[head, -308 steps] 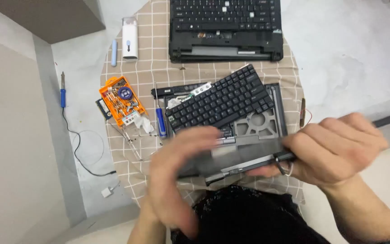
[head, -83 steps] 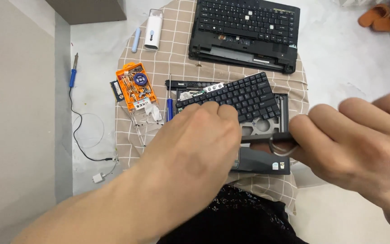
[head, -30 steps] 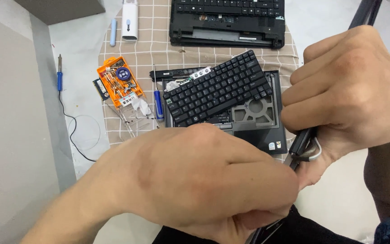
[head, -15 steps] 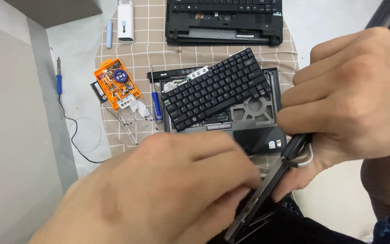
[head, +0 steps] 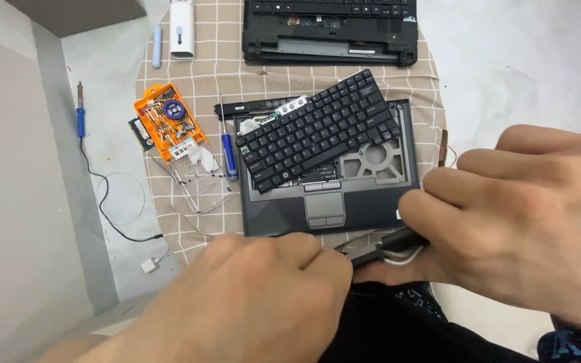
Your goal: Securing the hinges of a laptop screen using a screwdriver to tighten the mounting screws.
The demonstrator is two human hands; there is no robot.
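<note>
Looks like a makeshift home repair spot set up on the floor, not a proper workshop. A beige checked cloth [head: 196, 74] is spread over a pale bare floor [head: 526, 60] as the work surface. On it sit a gutted laptop base [head: 371, 202] with its keyboard [head: 317, 131] lifted loose, a second black laptop chassis [head: 331, 33], an orange screwdriver bit kit [head: 166, 128] and a blue screwdriver [head: 228, 154]. A blue-handled soldering iron [head: 81, 121] lies off the cloth, cable trailing.
</note>
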